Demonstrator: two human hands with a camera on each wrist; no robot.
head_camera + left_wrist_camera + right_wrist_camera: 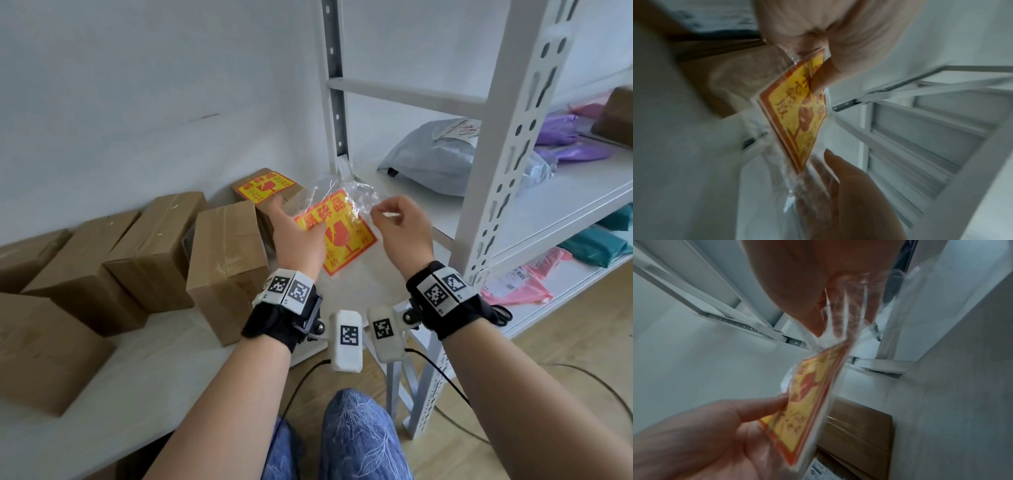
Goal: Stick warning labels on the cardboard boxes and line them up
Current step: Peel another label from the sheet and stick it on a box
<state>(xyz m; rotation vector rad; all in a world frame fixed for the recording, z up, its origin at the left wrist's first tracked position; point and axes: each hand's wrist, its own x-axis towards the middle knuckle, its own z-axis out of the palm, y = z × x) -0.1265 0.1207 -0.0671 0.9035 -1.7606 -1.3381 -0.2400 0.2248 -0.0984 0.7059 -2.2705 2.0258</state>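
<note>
Both wrists sit nearest me, and beyond them I hold the bag (pixel 342 205) of labels (pixel 337 236) in the air over the table (pixel 144 383), near the shelf post (pixel 513 144). My left hand (pixel 299 236) grips the pack at its left edge, thumb on the printed face and fingers behind, as the left wrist view shows. My right hand (pixel 400 222) is curled, pinching the crinkled clear mouth of the bag at its far right corner.

I judge the film light, thin and slippery, likely to crumple or slide out of a loose pinch; the labels inside look like a flat, slightly stiff stack. Best hold: keep the stack clamped by its edge and work the open mouth with fingertips.

One box (pixel 267 192) at the far end already wears a label (pixel 267 186); the other boxes (pixel 154 250) lie unlabelled to the left.
</note>
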